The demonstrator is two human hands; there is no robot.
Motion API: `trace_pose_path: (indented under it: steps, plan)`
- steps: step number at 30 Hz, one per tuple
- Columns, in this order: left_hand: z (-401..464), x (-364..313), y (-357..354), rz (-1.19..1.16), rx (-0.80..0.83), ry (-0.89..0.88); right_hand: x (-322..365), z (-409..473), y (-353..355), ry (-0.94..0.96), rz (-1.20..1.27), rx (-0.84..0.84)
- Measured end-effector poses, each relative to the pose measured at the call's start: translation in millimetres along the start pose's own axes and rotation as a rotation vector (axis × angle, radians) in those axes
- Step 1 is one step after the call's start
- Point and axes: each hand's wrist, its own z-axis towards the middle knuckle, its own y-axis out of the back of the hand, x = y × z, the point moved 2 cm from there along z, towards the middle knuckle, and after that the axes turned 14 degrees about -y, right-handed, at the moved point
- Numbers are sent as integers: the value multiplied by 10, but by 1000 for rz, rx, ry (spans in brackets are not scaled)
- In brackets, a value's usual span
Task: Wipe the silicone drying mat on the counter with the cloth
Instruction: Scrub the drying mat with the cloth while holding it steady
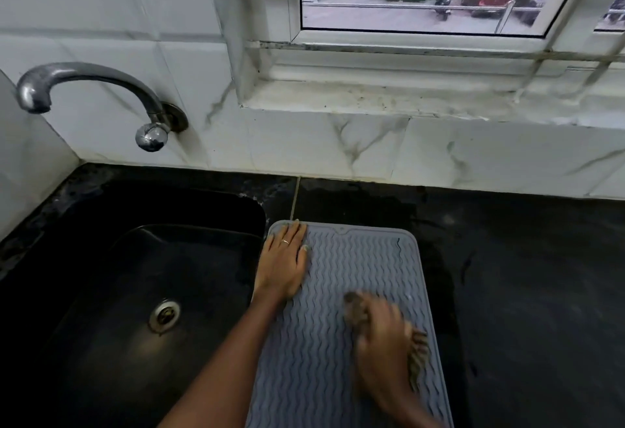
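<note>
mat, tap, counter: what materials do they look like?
Mat: looks like matte grey silicone or soft rubber, with moulded wavy ridges and a raised rim. Tap: metal, likely chrome-plated, given its mirror-like highlights, though it looks dulled in spots. Counter: dark polished stone, possibly granite, with faint speckle and a soft sheen; a seam runs back from the mat's far left corner.

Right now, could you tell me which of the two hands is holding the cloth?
The right hand, blurred over the near right part of the mat, grips the dark cloth. The left hand, wearing a ring, lies flat and empty on the mat's far left corner.
</note>
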Motion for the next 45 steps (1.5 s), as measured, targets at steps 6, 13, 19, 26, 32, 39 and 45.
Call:
trace_pose_path:
  steps: [6,13,19,26,32,39,45]
  plan:
    - [19,20,18,-33,-10,21,640,746,-369,291,-172,162]
    - [15,33,6,-21,-8,18,482,1102,-576,492,-367,292]
    - [12,28,5,-36,-1,26,478,1355,-559,634,-472,313]
    - [-3,-7,45,-26,-16,8,818,1632,-514,358,-299,243]
    - [9,-5,29,0,3,13,338,804,-449,509,-277,233]
    - [-11,-3,24,3,23,10,472,1351,-514,483,-339,114]
    - [-4,-8,26,10,22,11,578,1769,-599,261,-285,70]
